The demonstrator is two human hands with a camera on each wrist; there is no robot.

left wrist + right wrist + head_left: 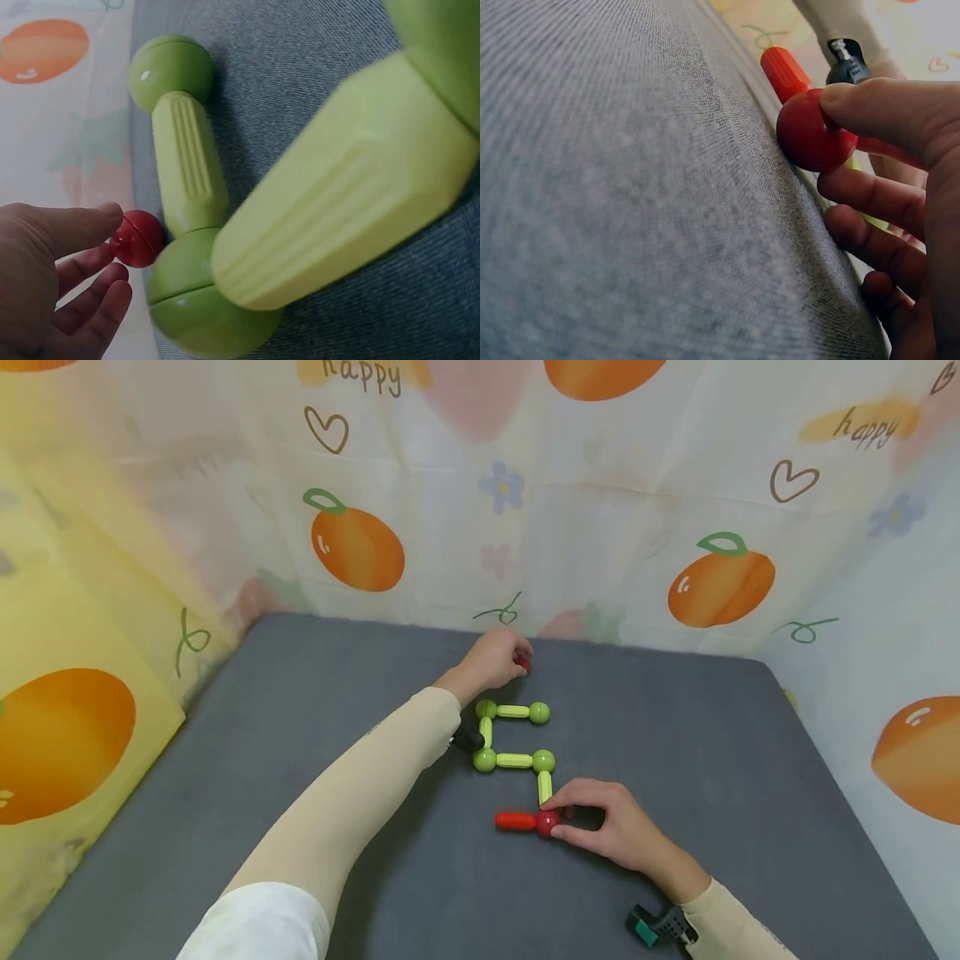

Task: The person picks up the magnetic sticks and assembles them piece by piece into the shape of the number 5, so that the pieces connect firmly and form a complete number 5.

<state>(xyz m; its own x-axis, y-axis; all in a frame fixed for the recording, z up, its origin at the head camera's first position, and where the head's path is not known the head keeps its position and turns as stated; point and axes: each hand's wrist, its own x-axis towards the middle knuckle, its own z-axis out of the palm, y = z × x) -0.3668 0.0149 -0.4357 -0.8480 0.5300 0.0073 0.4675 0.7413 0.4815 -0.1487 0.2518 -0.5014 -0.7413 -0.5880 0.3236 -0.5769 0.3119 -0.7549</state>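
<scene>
Near the table's back edge my left hand [491,658] pinches a small red ball [524,665] between thumb and fingers; the left wrist view shows this ball [140,240] at the fingertips. My right hand [615,827] grips another red ball [547,823] at the front, thumb on one side, as the right wrist view also shows [810,135]. A red rod [514,821] extends left from that ball. Behind it runs an angular chain of yellow-green rods [514,761] joined by green balls [543,762]; its front rod [545,787] reaches toward the right hand's ball.
The pieces lie on a dark grey cloth-covered table [712,735]. A printed curtain [585,552] with oranges and hearts hangs right behind the table and along its sides. My left forearm [375,777] passes over the table to the left of the chain.
</scene>
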